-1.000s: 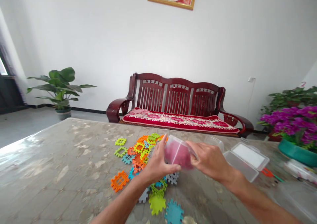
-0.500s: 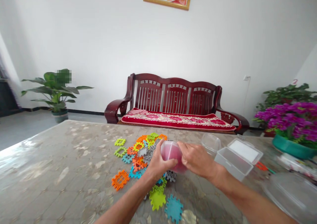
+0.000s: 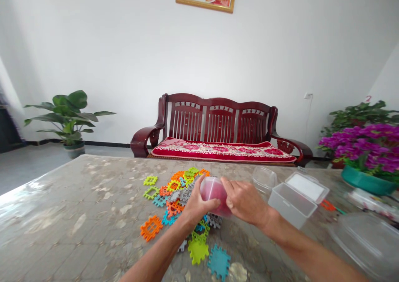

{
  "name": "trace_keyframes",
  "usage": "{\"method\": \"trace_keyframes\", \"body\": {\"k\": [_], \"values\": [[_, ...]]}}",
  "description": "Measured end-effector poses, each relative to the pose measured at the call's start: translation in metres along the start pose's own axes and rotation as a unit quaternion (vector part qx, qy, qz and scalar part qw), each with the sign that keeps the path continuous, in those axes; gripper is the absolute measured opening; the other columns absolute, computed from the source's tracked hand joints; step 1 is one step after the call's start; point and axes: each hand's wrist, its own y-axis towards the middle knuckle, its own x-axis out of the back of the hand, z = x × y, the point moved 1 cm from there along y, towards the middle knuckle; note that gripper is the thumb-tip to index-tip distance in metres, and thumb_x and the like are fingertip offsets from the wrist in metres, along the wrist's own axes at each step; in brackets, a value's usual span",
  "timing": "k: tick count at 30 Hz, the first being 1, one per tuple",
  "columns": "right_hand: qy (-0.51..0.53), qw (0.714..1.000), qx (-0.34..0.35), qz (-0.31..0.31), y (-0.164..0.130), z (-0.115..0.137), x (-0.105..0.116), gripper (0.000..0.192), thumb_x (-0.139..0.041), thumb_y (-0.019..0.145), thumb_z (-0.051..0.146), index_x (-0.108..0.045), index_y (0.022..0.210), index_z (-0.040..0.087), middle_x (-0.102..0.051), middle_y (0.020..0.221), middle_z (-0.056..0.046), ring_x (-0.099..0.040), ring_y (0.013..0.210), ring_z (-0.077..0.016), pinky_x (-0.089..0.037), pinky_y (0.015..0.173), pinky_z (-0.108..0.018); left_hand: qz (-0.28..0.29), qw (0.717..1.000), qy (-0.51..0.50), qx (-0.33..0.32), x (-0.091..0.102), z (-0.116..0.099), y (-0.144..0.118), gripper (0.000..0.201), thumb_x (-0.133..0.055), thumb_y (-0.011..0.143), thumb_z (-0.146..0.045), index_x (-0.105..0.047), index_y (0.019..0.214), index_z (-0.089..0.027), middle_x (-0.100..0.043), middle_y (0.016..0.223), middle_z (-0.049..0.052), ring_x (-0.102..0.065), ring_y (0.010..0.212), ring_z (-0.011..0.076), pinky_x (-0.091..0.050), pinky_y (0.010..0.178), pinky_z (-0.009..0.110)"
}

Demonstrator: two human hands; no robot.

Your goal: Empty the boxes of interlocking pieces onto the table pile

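Head view: both bare hands close around a small clear plastic box with pink contents (image 3: 215, 194), held just above the marbled grey-beige tabletop (image 3: 77, 215). The left hand (image 3: 195, 205) grips the box from its left side, thumb lying along the lower front edge and fingers wrapped behind. The right hand (image 3: 245, 201) clasps it from the right, fingers laid over the top and side. The box has rounded corners and see-through walls; what fills it reads only as a pinkish-red mass, and what it is cannot be told. It is tipped slightly, its pale top face turned toward the camera.

Under and to the left of the box lies a scatter of flat notched plastic tiles (image 3: 174, 190) in orange, lime green, teal and grey, some overlapping. A lime green tile (image 3: 197, 251) and a teal tile (image 3: 218, 262) lie nearest the camera, an orange open-frame tile (image 3: 151, 227) off to the left.

Just right of the hands stands an open clear rectangular plastic container with a hinged lid (image 3: 296, 199), and beside it a smaller clear round-cornered tub (image 3: 264, 178). Beyond the table is a dark red wooden bench with a red floral cushion (image 3: 218, 132), a green leafy potted plant (image 3: 67, 118) at left, and purple flowers in a teal pot (image 3: 368, 157) at right.
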Motion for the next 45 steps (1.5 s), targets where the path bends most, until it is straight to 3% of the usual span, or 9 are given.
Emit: {"method": "trace_keyframes", "body": {"k": [6, 12, 16, 20, 23, 31, 37, 41, 45], "values": [[0.049, 0.997, -0.012, -0.052, 0.004, 0.000, -0.001, 0.041, -0.039, 0.096, 0.036, -0.050, 0.135, 0.027, -0.072, 0.096, -0.013, -0.069, 0.088, -0.0233, -0.055, 0.076, -0.034, 0.007, 0.999, -0.028, 0.014, 0.002, -0.001, 0.000, 0.108, -0.077, 0.060, -0.027, -0.020, 0.152, -0.018, -0.064, 0.119, 0.010, -0.065, 0.097, 0.0245, -0.053, 0.088, 0.038], [0.023, 0.999, -0.032, 0.005, 0.010, 0.000, 0.006, 0.035, -0.042, 0.092, 0.018, -0.062, 0.119, 0.028, -0.073, 0.091, -0.012, -0.070, 0.086, -0.0234, -0.054, 0.072, -0.034, 0.021, 0.998, -0.044, 0.048, 0.000, 0.002, -0.001, 0.109, -0.076, 0.060, -0.027, -0.018, 0.152, -0.017, -0.067, 0.105, 0.007, -0.066, 0.086, 0.0213, -0.055, 0.081, 0.036], [0.076, 0.995, -0.052, -0.047, 0.007, -0.005, 0.005, 0.041, -0.041, 0.094, 0.018, -0.057, 0.131, 0.027, -0.074, 0.106, -0.009, -0.070, 0.097, -0.0229, -0.054, 0.082, -0.033, 0.038, 0.996, -0.067, 0.046, 0.002, 0.001, -0.003, 0.111, -0.076, 0.063, -0.034, -0.013, 0.154, -0.019, -0.066, 0.112, 0.009, -0.066, 0.094, 0.0230, -0.054, 0.083, 0.035], [0.169, 0.977, -0.099, -0.085, 0.000, -0.011, 0.001, 0.031, -0.044, 0.096, 0.027, -0.066, 0.118, 0.025, -0.074, 0.113, -0.006, -0.069, 0.102, -0.0208, -0.052, 0.089, -0.034, 0.074, 0.992, -0.086, 0.049, 0.002, 0.000, -0.006, 0.118, -0.080, 0.060, -0.035, -0.011, 0.154, -0.019, -0.064, 0.118, 0.012, -0.065, 0.099, 0.0251, -0.053, 0.084, 0.036], [0.264, 0.945, -0.152, -0.115, -0.003, -0.019, -0.002, 0.030, -0.045, 0.096, 0.034, -0.070, 0.111, 0.026, -0.076, 0.107, -0.004, -0.070, 0.097, -0.0202, -0.053, 0.085, -0.032, 0.105, 0.989, -0.092, 0.050, 0.001, 0.000, -0.007, 0.124, -0.083, 0.056, -0.033, -0.009, 0.154, -0.020, -0.062, 0.121, 0.013, -0.065, 0.099, 0.0268, -0.054, 0.085, 0.039], [0.418, 0.811, -0.289, -0.290, 0.004, -0.052, -0.027, 0.043, -0.052, 0.088, 0.052, -0.069, 0.111, 0.019, -0.075, 0.107, -0.010, -0.068, 0.098, -0.0261, -0.051, 0.087, -0.037, 0.204, 0.978, -0.044, -0.028, 0.014, -0.012, -0.006, 0.133, -0.087, 0.056, -0.033, 0.000, 0.156, -0.025, -0.044, 0.144, 0.018, -0.057, 0.119, 0.0332, -0.050, 0.096, 0.044], [0.498, 0.771, -0.329, -0.224, 0.021, -0.067, -0.059, 0.050, -0.052, 0.081, 0.061, -0.069, 0.093, 0.015, -0.074, 0.087, -0.009, -0.066, 0.077, -0.0228, -0.050, 0.064, -0.030, 0.217, 0.958, 0.157, -0.106, 0.048, -0.026, 0.003, 0.127, -0.087, 0.055, -0.027, -0.011, 0.156, -0.022, -0.039, 0.151, 0.015, -0.043, 0.134, 0.0332, -0.033, 0.114, 0.046], [0.552, 0.748, -0.312, -0.196, 0.044, -0.055, -0.049, 0.046, -0.056, 0.078, 0.060, -0.067, 0.089, 0.017, -0.073, 0.087, -0.008, -0.064, 0.075, -0.0195, -0.048, 0.056, -0.025, 0.195, 0.934, 0.244, -0.172, 0.075, -0.048, 0.004, 0.114, -0.082, 0.062, -0.028, -0.017, 0.156, -0.022, -0.036, 0.154, 0.013, -0.040, 0.137, 0.0333, -0.030, 0.116, 0.047], [0.626, 0.717, -0.263, -0.158, 0.076, -0.032, -0.038, 0.037, -0.062, 0.075, 0.054, -0.064, 0.085, 0.019, -0.069, 0.086, -0.006, -0.065, 0.078, -0.0204, -0.050, 0.051, -0.025, 0.108, 0.884, 0.380, -0.252, 0.097, -0.069, -0.002, 0.107, -0.076, 0.064, -0.019, -0.020, 0.155, -0.025, -0.037, 0.151, 0.013, -0.038, 0.135, 0.0343, -0.031, 0.115, 0.052]]}}
